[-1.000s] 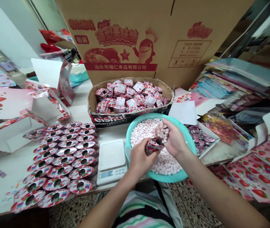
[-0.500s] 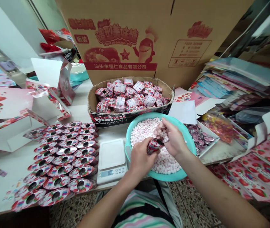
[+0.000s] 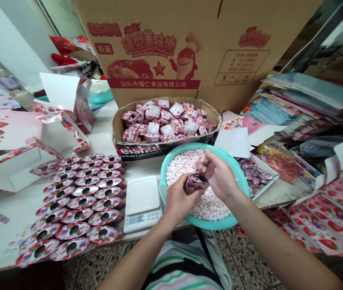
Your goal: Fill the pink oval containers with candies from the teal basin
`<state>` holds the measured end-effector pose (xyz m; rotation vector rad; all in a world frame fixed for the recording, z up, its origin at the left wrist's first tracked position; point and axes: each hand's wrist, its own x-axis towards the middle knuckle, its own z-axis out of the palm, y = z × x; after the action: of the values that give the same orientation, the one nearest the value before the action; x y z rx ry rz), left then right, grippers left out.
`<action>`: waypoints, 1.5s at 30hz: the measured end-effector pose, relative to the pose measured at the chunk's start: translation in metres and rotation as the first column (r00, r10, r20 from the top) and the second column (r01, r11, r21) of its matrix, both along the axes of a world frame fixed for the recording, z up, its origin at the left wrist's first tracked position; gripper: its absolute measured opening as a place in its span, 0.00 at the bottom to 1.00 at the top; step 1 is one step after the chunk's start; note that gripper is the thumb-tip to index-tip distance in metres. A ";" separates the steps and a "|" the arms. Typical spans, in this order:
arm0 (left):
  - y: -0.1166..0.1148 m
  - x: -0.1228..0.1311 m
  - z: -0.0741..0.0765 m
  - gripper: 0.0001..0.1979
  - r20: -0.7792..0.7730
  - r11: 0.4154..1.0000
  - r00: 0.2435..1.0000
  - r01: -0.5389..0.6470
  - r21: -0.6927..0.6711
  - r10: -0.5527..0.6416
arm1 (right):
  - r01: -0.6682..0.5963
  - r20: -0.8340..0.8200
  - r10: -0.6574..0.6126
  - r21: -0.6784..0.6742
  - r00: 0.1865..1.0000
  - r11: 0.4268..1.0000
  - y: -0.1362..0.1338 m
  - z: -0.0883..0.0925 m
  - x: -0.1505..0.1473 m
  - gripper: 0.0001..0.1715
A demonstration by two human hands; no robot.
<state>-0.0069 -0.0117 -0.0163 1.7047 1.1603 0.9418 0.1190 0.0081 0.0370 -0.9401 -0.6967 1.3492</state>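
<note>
My left hand [image 3: 178,198] is closed around a small red-and-pink printed can [image 3: 195,182], held tilted over a teal bowl [image 3: 238,183] full of small pink and white candies [image 3: 183,163]. My right hand [image 3: 218,174] is cupped just above the can's dark round opening, fingers curled on a few of the candies. Both hands hover over the near half of the bowl.
A white digital scale [image 3: 141,202] sits left of the bowl. Rows of open-topped cans [image 3: 77,201] lie further left. A low carton of sealed packs [image 3: 165,121] stands behind the bowl, a big printed cardboard box [image 3: 189,48] behind that, a tray of lids [image 3: 256,175] to the right.
The handful of candies in my right hand has shrunk. The can in my left hand has tipped slightly, and both hands stay over the bowl.
</note>
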 end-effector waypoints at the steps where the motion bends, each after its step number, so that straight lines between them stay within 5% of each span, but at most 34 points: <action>1: 0.000 0.000 0.001 0.20 0.008 1.000 1.000 0.002 -0.002 -0.002 | -0.004 0.009 0.004 0.015 1.000 1.000 -0.001 0.001 0.000 0.19; 17: 0.003 -0.002 0.000 0.18 0.068 0.999 0.998 0.001 -0.044 0.002 | -0.057 0.052 0.054 0.059 0.997 0.997 -0.008 0.010 -0.001 0.20; 27: 0.005 -0.004 0.002 0.20 0.090 0.998 0.994 -0.057 -0.025 0.060 | -0.065 0.248 0.037 0.107 0.968 0.992 -0.013 0.014 0.003 0.23; 31: 0.003 -0.004 0.002 0.18 0.141 0.999 0.989 -0.040 -0.008 0.041 | -0.036 0.459 -0.052 0.180 0.887 0.983 -0.016 0.011 0.005 0.24; 38: -0.002 -0.001 0.003 0.17 0.229 0.998 0.973 0.008 -0.067 0.008 | -0.188 0.732 -0.103 0.304 0.673 0.934 -0.027 -0.002 0.007 0.17; 45: -0.002 -0.001 -0.001 0.18 0.259 0.998 0.966 0.007 -0.056 0.008 | -0.003 0.535 -0.158 0.288 0.830 0.958 -0.026 -0.011 0.021 0.15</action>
<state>-0.0078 -0.0138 -0.0168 1.4852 1.0037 1.0856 0.1404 -0.0175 0.0259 -1.1250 -1.2444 0.8634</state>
